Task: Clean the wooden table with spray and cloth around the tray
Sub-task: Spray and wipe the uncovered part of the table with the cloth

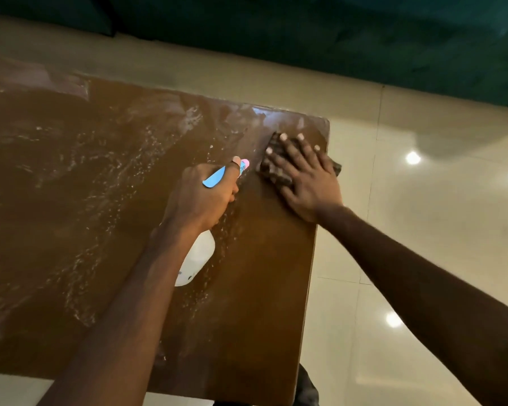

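Wooden table [71, 200]: brown top, glossy, streaked and speckled with white foam and droplets across its left and middle area; the strip along the right edge is drier and plain. Cloth [272, 168]: dark, checked pattern, folded into a pad, lying flat on the table near the far right corner, one corner of it poking out past the table edge. Right hand [302, 180]: laid palm-down on top of the cloth, fingers spread and straight, pressing it to the wood; the cloth shows beyond the fingertips and on both sides of the hand. Spray bottle [197, 259]: white body, blue trigger, pink nozzle tip, held tilted above the table with the nozzle aimed away from the person, just to the left of the cloth. Left hand [201, 197]: wrapped closed around the bottle's neck, one finger reaching forward beside the nozzle; the white body hangs out below the wrist. Small dark marks show on the bottle's lower body, too blurred to read. Floor [423, 259]: pale glossy tiles with bright light reflections. Sofa [335, 39]: dark green, beyond the table.
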